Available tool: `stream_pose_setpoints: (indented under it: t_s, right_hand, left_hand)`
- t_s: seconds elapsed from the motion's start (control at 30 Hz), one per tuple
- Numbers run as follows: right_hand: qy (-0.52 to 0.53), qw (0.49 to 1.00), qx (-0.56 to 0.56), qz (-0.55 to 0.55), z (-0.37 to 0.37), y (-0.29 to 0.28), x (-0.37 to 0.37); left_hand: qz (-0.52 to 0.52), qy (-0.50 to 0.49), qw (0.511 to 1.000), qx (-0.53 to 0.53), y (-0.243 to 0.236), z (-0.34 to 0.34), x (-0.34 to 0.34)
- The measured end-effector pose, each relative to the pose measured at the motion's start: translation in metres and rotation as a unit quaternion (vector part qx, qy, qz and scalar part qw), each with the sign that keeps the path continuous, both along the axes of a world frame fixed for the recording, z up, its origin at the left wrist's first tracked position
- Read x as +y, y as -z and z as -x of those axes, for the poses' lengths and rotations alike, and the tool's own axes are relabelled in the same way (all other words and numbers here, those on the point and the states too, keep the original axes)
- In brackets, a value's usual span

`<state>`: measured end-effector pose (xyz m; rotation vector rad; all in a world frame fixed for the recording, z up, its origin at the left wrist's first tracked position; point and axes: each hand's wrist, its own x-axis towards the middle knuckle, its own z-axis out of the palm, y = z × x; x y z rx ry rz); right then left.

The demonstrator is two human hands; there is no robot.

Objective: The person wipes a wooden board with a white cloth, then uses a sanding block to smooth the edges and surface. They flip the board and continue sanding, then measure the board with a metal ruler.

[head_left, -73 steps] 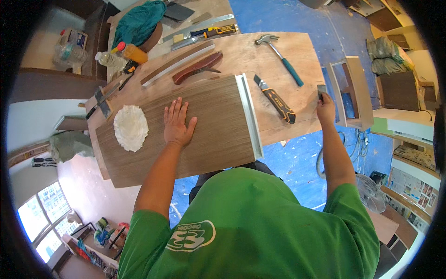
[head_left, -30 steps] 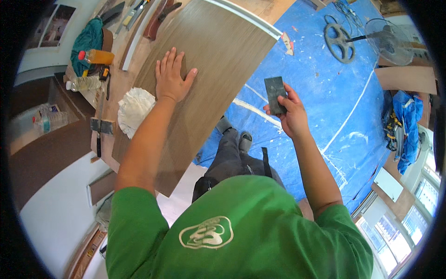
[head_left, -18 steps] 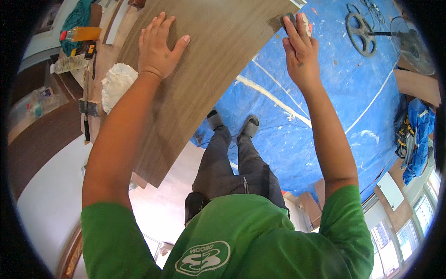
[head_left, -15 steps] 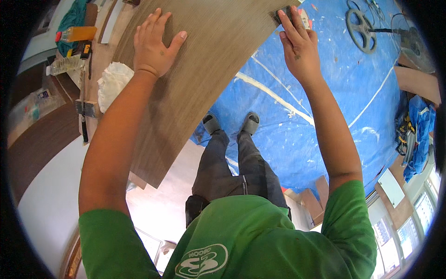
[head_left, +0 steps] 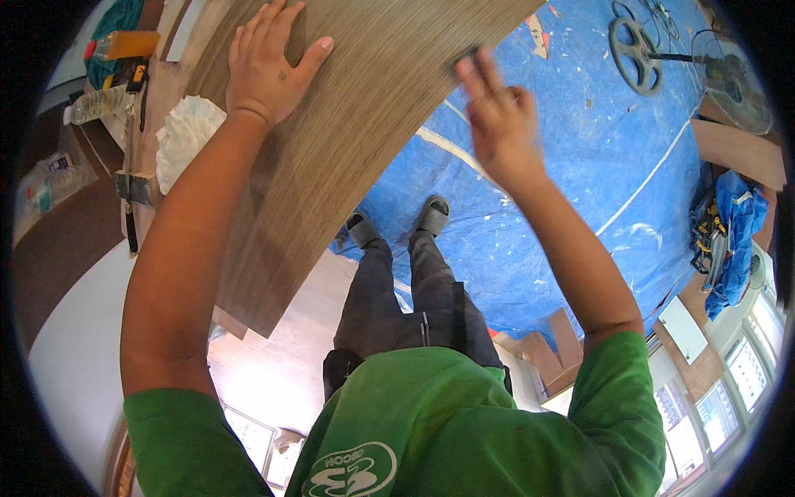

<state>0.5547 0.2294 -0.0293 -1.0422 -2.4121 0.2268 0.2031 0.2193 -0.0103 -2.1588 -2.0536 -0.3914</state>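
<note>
Blue tarp (head_left: 580, 207) covers floor, speckled with pale paint. Fan base (head_left: 633, 54), dark and round, at tarp's far edge. Heap of blue cloth (head_left: 737, 224) off tarp's right side. Cardboard pieces (head_left: 551, 356) at tarp's near edge. White rag (head_left: 186, 137) on tabletop (head_left: 161, 83), well left of tarp. Orange bottle (head_left: 124, 44) and clear plastic bottle (head_left: 99, 103) farther left still.
</note>
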Motion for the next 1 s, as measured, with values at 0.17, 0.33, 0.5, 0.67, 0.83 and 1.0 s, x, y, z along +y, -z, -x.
stream_pose_setpoints:
  t_s: [0.17,0.33,0.5,0.67,0.83,1.0]
  right_hand:
    - [-0.015,1.000,0.009,0.015,0.006,-0.003,-0.010]
    - [-0.104,0.990,-0.004,0.095,0.015,-0.012,-0.061]
    - [0.047,0.999,-0.002,-0.021,0.008,-0.007,-0.002]
    - [-0.122,0.979,-0.026,0.163,0.031,-0.021,-0.100]
    - [0.003,0.999,-0.042,0.026,0.016,-0.007,-0.027]
    - [-0.048,0.989,0.015,0.140,0.036,0.001,-0.080]
  left_hand:
    - [0.010,-0.007,1.000,0.008,0.003,0.000,-0.001]
    - [0.015,-0.017,1.000,0.007,0.003,0.001,-0.003]
    - [0.065,-0.035,0.996,-0.056,-0.032,-0.024,-0.004]
    - [0.062,-0.033,0.996,-0.057,-0.027,-0.022,-0.005]
    - [0.060,-0.036,0.995,-0.066,-0.035,-0.026,-0.002]
    - [0.068,-0.039,0.995,-0.061,-0.029,-0.023,-0.002]
